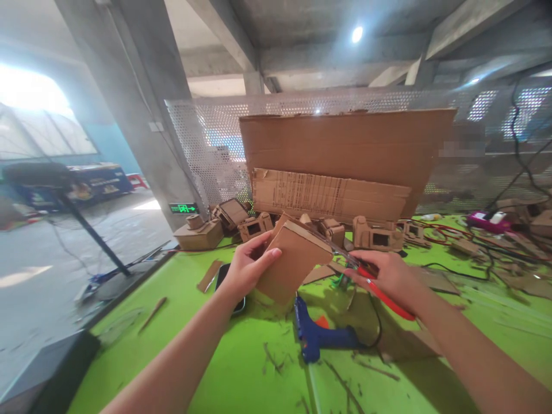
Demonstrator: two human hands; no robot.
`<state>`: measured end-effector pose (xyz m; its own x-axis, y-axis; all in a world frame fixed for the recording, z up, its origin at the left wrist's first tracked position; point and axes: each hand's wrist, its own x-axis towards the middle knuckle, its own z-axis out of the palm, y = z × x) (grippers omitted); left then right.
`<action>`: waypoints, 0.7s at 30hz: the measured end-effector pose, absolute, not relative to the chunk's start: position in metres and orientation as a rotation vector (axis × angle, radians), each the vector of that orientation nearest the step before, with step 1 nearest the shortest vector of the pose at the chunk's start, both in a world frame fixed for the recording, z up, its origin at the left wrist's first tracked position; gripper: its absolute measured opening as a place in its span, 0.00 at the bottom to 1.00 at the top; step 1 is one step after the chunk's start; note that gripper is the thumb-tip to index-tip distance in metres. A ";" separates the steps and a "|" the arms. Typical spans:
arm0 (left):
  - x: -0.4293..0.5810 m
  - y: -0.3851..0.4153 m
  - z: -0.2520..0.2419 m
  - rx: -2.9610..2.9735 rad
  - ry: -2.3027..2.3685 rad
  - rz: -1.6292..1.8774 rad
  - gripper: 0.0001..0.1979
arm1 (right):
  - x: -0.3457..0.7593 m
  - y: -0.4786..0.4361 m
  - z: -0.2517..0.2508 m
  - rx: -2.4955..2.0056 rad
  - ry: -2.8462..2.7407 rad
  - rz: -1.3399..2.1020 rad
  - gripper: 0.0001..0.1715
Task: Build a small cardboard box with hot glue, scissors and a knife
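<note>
A brown cardboard piece [293,261] is pinched in my left hand [248,267], thumb on its near face, above the green table. My right hand [390,279] is closed around red-handled scissors [366,275]. Their blades point up and left along the cardboard's top right edge; part of them is hidden there, so I cannot tell how far they reach into it. Below the cardboard, a blue hot glue gun [311,336] lies on the table with a clear glue stick at its end. A dark phone-like object [238,305] is partly hidden behind my left wrist.
Several cardboard camera models [379,234] line the back of the table, before a large upright cardboard sheet [345,141]. Cables and scraps [487,253] clutter the right side. A thin wooden stick [152,315] lies at left; a black stand [95,236] rises beyond the table's left edge.
</note>
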<state>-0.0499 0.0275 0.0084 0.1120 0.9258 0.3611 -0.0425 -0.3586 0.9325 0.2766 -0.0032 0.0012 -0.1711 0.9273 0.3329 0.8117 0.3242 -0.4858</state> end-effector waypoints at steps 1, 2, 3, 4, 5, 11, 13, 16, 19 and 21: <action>-0.050 0.027 0.009 1.501 0.906 1.389 0.34 | 0.276 -0.004 0.002 -1.534 -2.026 0.241 0.28; -0.050 0.027 0.009 1.491 0.906 1.385 0.35 | 0.276 -0.004 0.003 -1.528 -2.038 0.227 0.26; -0.050 0.027 0.009 1.479 0.908 1.381 0.35 | 0.276 -0.004 0.003 -1.510 -2.061 0.224 0.25; -0.050 0.027 0.009 1.466 0.912 1.378 0.36 | 0.276 -0.004 0.004 -1.487 -2.092 0.234 0.23; -0.050 0.026 0.010 1.454 0.918 1.377 0.37 | 0.276 -0.003 0.003 -1.464 -2.126 0.255 0.21; -0.053 0.026 0.013 1.499 0.951 1.337 0.40 | 0.275 0.000 -0.008 -1.363 -2.148 0.265 0.21; -0.054 0.026 0.013 1.552 0.955 1.303 0.39 | 0.274 0.002 -0.014 -1.312 -2.150 0.235 0.24; -0.053 0.026 0.012 1.627 0.977 1.283 0.38 | 0.273 0.005 -0.021 -1.284 -2.141 0.222 0.22; -0.050 0.025 0.011 1.624 1.007 1.298 0.38 | 0.274 0.008 -0.023 -1.318 -2.136 0.215 0.17; -0.048 0.024 0.012 1.605 1.007 1.288 0.38 | 0.275 0.008 -0.022 -1.341 -2.134 0.179 0.15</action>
<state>-0.0485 0.0239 0.0116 0.1547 0.9336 0.3233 0.0884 -0.3390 0.9366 0.2746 0.0076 -0.0223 -0.3054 0.8553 0.4185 0.7735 0.4792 -0.4149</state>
